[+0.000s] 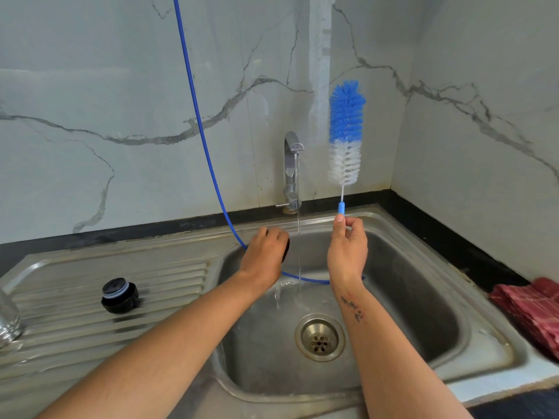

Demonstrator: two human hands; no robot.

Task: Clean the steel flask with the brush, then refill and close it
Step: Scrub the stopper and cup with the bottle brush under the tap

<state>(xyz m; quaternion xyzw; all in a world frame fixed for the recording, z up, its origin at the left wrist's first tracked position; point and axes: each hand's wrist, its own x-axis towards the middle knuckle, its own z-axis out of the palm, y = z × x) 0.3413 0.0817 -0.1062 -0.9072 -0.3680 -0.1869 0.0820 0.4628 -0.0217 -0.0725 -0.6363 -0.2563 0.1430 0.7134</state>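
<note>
Sink (453, 300): left hand (263, 255) hides dark object; right fingers (340, 220) pinch brush (346, 131).

A thin blue hose (198, 116) hung down the marble wall (90, 86) and curled across the back of the steel sink (447, 297). A folded red cloth (532, 309) lay on the dark counter (438, 234) just beyond the sink's right edge. A glass object (9, 319) stood at the drainboard's left edge.
</note>
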